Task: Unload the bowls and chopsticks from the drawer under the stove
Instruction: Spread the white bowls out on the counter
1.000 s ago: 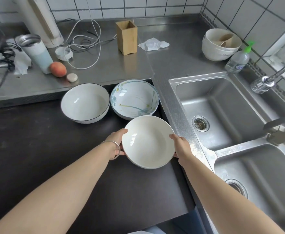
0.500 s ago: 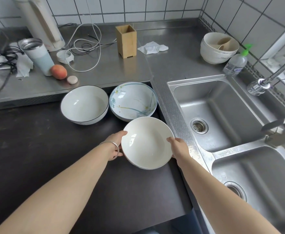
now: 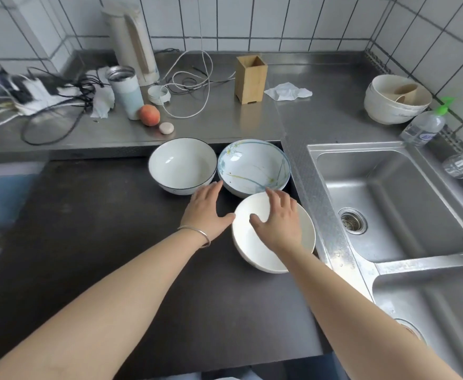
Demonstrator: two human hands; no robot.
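Observation:
Three bowls stand on the dark stove top (image 3: 87, 242). A plain white bowl (image 3: 263, 250) is nearest, by the sink edge. Behind it sits a bowl with a blue floral pattern (image 3: 252, 167), and to its left a white bowl with a dark rim (image 3: 182, 164). My right hand (image 3: 278, 220) hovers spread over the plain white bowl, fingers apart, holding nothing. My left hand (image 3: 207, 209), with a bangle at the wrist, lies open just left of that bowl, its thumb near the rim. No chopsticks and no drawer are in view.
A double steel sink (image 3: 395, 204) lies to the right. On the steel counter behind stand a wooden holder (image 3: 251, 79), a flask (image 3: 124, 91), a peach (image 3: 149, 114), cables (image 3: 60, 100), a tissue (image 3: 288, 91), stacked cream bowls (image 3: 395, 102) and a soap bottle (image 3: 425, 124).
Both hands have let go of the plain white bowl, which now rests on the stove top. My right hand has moved over it and my left hand has opened beside it.

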